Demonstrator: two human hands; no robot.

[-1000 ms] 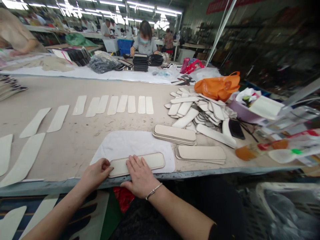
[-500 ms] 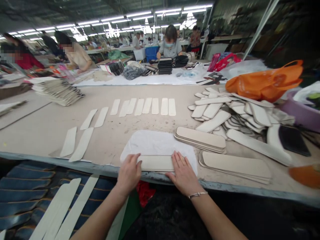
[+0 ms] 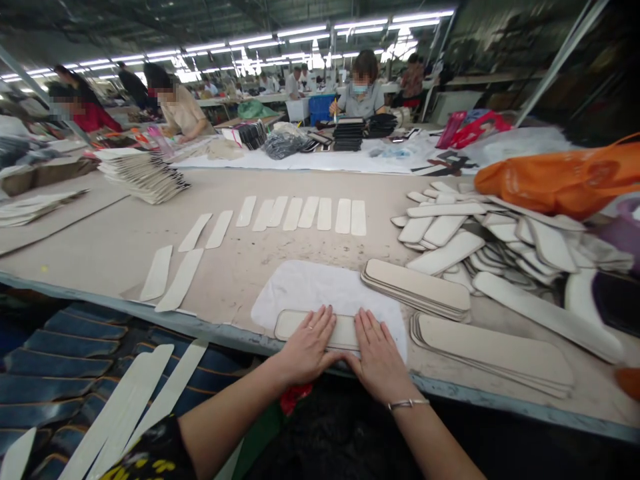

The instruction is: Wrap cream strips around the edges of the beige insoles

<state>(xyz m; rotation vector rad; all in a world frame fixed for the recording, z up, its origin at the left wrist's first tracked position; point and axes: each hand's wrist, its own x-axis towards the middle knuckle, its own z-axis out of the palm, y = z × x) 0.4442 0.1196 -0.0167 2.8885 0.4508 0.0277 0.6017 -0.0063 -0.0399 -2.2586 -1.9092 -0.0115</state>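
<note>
A pale rounded strip with a dark outline lies on a white cloth at the table's front edge. My left hand rests flat across the middle of the strip, fingers stretched out. Beside it, my right hand presses flat over the strip's right part, fingers slightly spread. The two thumbs meet near the table edge. Part of the strip is hidden beneath both hands. Just right of the cloth lie a stack of beige rounded panels and a second stack of beige panels.
A loose heap of pale strips lies at right, by an orange bag. Several pale strips stretch in a row across the table. At far left stands a stack of cream pieces. A masked co-worker sits opposite.
My left hand has moved right along the strip, from its left end to its middle, close to my right hand. The strip's left end now shows. The view has shifted left.
</note>
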